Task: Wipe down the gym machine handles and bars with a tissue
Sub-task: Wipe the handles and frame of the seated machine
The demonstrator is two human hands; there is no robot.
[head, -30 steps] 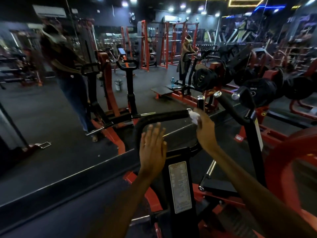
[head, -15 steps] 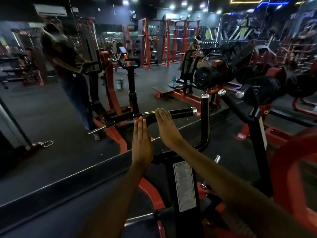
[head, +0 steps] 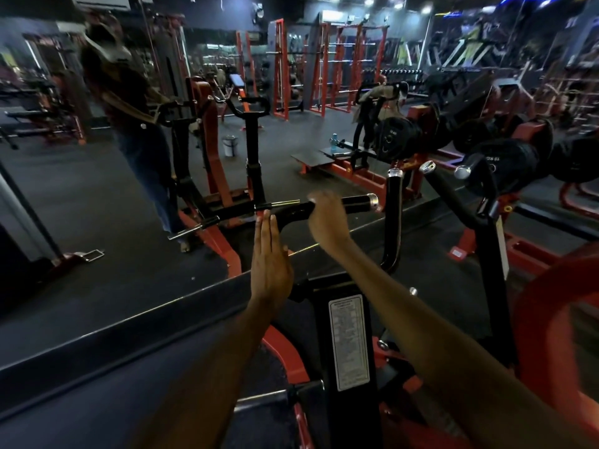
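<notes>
A horizontal black handle (head: 356, 200) with a chrome end cap sticks out from the red and black machine in front of me. My right hand (head: 325, 220) lies curled over its middle, blurred with motion. A sliver of white tissue (head: 312, 199) shows at the fingertips; the rest is hidden under the hand. My left hand (head: 270, 260) hovers just below the handle's bend, fingers straight and together, seen edge-on, holding nothing. An upright black handle (head: 393, 209) stands right of my right hand.
A wall mirror (head: 97, 189) on the left reflects the machine and a person. Two angled black bars (head: 450, 197) with chrome tips rise at right beside weight plates (head: 505, 160). A white label (head: 349, 341) sits on the machine's post. A red frame (head: 551, 319) curves at lower right.
My right hand slid from the handle's chrome end leftward to its middle, covering the tissue. My left hand rose a little and turned from back-facing to edge-on.
</notes>
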